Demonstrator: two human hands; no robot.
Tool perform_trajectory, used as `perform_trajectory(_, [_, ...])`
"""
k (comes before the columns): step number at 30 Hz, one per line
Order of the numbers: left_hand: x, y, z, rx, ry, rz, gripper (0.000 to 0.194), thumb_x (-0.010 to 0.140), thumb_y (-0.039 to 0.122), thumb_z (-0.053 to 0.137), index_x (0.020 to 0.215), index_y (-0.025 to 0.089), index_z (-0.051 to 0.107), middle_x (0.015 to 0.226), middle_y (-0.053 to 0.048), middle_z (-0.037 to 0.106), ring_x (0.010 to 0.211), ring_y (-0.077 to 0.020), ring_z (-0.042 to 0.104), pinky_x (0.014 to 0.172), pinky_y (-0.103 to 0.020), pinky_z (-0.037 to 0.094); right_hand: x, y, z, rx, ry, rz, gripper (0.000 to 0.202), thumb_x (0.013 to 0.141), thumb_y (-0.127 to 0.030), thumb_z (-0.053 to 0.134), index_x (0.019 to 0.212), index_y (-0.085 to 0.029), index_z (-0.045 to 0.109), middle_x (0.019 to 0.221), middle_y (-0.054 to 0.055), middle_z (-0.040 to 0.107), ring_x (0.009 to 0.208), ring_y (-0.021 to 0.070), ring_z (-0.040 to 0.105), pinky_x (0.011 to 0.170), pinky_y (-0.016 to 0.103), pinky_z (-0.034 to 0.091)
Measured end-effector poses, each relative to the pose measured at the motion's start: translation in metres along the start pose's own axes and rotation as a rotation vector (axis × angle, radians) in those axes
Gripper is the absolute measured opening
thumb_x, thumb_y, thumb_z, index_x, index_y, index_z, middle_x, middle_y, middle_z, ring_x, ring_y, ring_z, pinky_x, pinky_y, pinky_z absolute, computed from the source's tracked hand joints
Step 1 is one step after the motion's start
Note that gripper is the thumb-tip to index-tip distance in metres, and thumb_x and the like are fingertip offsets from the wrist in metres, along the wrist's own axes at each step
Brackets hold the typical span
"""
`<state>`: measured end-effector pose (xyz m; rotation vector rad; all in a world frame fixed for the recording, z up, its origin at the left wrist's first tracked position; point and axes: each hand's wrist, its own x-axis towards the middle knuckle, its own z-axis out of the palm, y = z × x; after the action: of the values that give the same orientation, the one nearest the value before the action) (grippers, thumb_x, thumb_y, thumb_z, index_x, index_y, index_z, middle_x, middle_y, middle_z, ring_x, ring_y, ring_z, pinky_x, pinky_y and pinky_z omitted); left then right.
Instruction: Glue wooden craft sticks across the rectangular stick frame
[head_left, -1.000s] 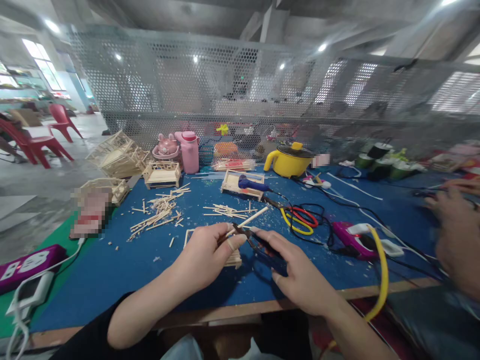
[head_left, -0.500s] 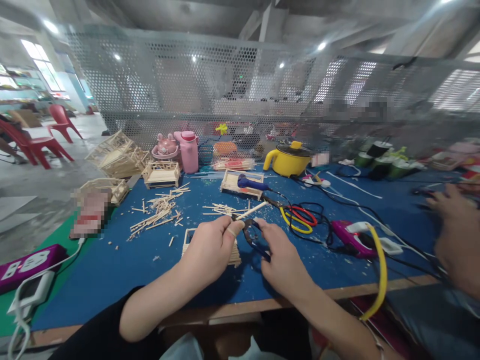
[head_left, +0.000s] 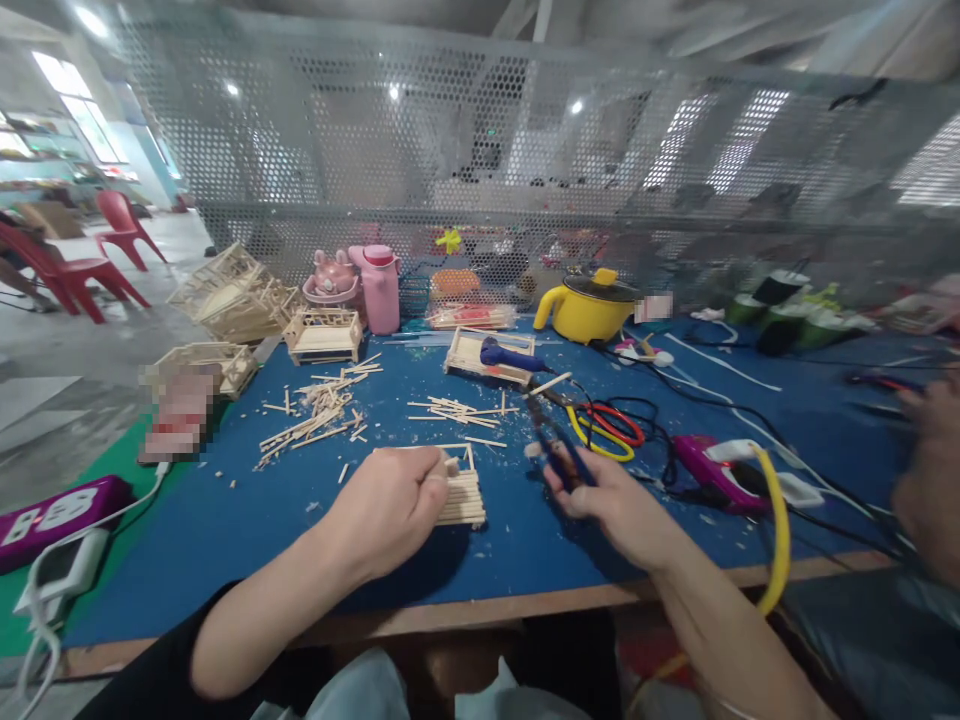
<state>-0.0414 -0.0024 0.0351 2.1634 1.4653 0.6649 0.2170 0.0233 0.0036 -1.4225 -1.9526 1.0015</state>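
My left hand [head_left: 401, 505] is closed, with thumb and finger pinched at the bed-like frame of pale wooden sticks [head_left: 461, 500]. It covers the frame's left part, and what lies between the fingertips is too small to make out. My right hand [head_left: 611, 500] grips dark-blue-handled pliers [head_left: 559, 450], off to the right of that frame. The jaws point away from me, blurred by motion. Close to their tips is a loose wooden stick [head_left: 551, 384]; whether the jaws hold it I cannot tell.
Loose sticks [head_left: 322, 415] lie left. A blue glue gun [head_left: 510, 355] rests on another stick frame [head_left: 465, 350]. Red-and-yellow-handled scissors [head_left: 600, 430], a purple power strip [head_left: 712, 470] and cables lie right, near another person's hand [head_left: 934, 450]. A yellow pot [head_left: 592, 305] stands behind.
My hands were together, the pliers at a stick held by my left hand. Now they are apart: the left has gone down-left onto the frame, the right has moved right with the pliers.
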Motion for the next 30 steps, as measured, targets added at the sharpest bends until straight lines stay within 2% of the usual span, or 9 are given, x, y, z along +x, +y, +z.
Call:
perform_trajectory(3, [-0.017, -0.008, -0.003, 0.037, 0.051, 0.107, 0.038, 0.084, 0.016, 0.032, 0.105, 0.017, 0.064, 0.085, -0.006, 0.062, 0.077, -0.0181, 0.060, 0.071, -0.029, 0.048, 0.015, 0.015, -0.006, -0.409, 0.159, 0.097, 0.052, 0.068, -0.019, 0.050, 0.120, -0.018, 0.060, 0.094, 0.006, 0.070, 0.083, 0.0220, 0.065, 0.073, 0.031, 0.051])
perform_trajectory(6, [-0.028, -0.017, 0.009, 0.112, 0.087, 0.147, 0.048, 0.085, 0.013, 0.032, 0.127, 0.016, 0.056, 0.089, -0.007, 0.057, 0.074, -0.0167, 0.059, 0.069, -0.030, 0.052, 0.036, 0.027, 0.003, -0.636, 0.192, 0.163, 0.057, 0.076, -0.035, 0.057, 0.126, -0.009, 0.057, 0.113, 0.019, 0.066, 0.102, 0.0338, 0.062, 0.087, 0.044, 0.048])
perform_trajectory(10, [-0.038, -0.027, 0.032, 0.122, 0.150, 0.181, 0.052, 0.089, 0.009, 0.030, 0.137, 0.022, 0.045, 0.091, -0.006, 0.061, 0.076, -0.0160, 0.059, 0.070, -0.030, 0.053, 0.042, 0.023, 0.019, -0.744, 0.281, 0.113, 0.076, 0.077, -0.047, 0.062, 0.137, -0.003, 0.046, 0.140, 0.029, 0.044, 0.130, 0.0453, 0.038, 0.102, 0.059, 0.031])
perform_trajectory(13, [-0.046, -0.028, 0.042, 0.079, 0.231, 0.222, 0.065, 0.089, 0.007, 0.036, 0.148, 0.028, 0.021, 0.091, -0.002, 0.066, 0.077, -0.0152, 0.061, 0.069, -0.029, 0.052, 0.020, -0.002, 0.026, -0.731, 0.406, -0.252, 0.057, 0.085, -0.041, 0.058, 0.133, -0.012, 0.052, 0.141, 0.021, 0.047, 0.133, 0.0376, 0.037, 0.105, 0.055, 0.030])
perform_trajectory(16, [-0.052, -0.026, 0.047, 0.079, 0.293, 0.298, 0.070, 0.091, 0.008, 0.039, 0.150, 0.029, 0.008, 0.086, 0.000, 0.067, 0.073, -0.0150, 0.061, 0.065, -0.028, 0.051, -0.006, -0.031, 0.035, -0.492, 0.140, -0.646, 0.031, 0.093, -0.031, 0.051, 0.122, -0.023, 0.061, 0.105, 0.006, 0.072, 0.096, 0.0187, 0.065, 0.086, 0.035, 0.047])
perform_trajectory(19, [-0.053, -0.027, 0.050, 0.138, 0.304, 0.355, 0.067, 0.092, 0.008, 0.039, 0.150, 0.027, 0.011, 0.083, 0.000, 0.066, 0.072, -0.0153, 0.061, 0.066, -0.028, 0.050, -0.018, -0.048, 0.044, -0.353, 0.054, -0.725, 0.024, 0.094, -0.021, 0.051, 0.111, -0.027, 0.067, 0.087, 0.000, 0.075, 0.077, 0.0139, 0.067, 0.071, 0.028, 0.051])
perform_trajectory(25, [-0.047, -0.033, 0.042, 0.206, 0.314, 0.428, 0.058, 0.093, 0.012, 0.045, 0.146, 0.024, 0.025, 0.090, -0.002, 0.067, 0.080, -0.0158, 0.061, 0.076, -0.030, 0.049, -0.005, -0.042, 0.051, -0.342, 0.072, -0.672, 0.023, 0.090, -0.019, 0.054, 0.106, -0.027, 0.070, 0.091, 0.001, 0.075, 0.083, 0.0158, 0.068, 0.074, 0.028, 0.054])
perform_trajectory(27, [-0.047, -0.038, 0.035, 0.195, 0.400, 0.352, 0.055, 0.093, 0.018, 0.050, 0.143, 0.026, 0.031, 0.106, -0.006, 0.065, 0.098, -0.0187, 0.060, 0.092, -0.037, 0.045, 0.006, -0.034, 0.051, -0.352, 0.159, -0.623, 0.021, 0.091, -0.019, 0.052, 0.099, -0.024, 0.071, 0.090, 0.003, 0.075, 0.083, 0.0170, 0.068, 0.075, 0.029, 0.054])
perform_trajectory(30, [-0.051, -0.053, 0.030, 0.091, 0.652, -0.017, 0.043, 0.094, 0.024, 0.046, 0.137, 0.026, 0.043, 0.120, -0.008, 0.059, 0.115, -0.0220, 0.053, 0.101, -0.041, 0.040, 0.025, -0.021, 0.050, -0.334, 0.254, -0.480, 0.018, 0.090, -0.023, 0.055, 0.090, -0.022, 0.072, 0.089, 0.004, 0.073, 0.085, 0.0178, 0.067, 0.080, 0.031, 0.053])
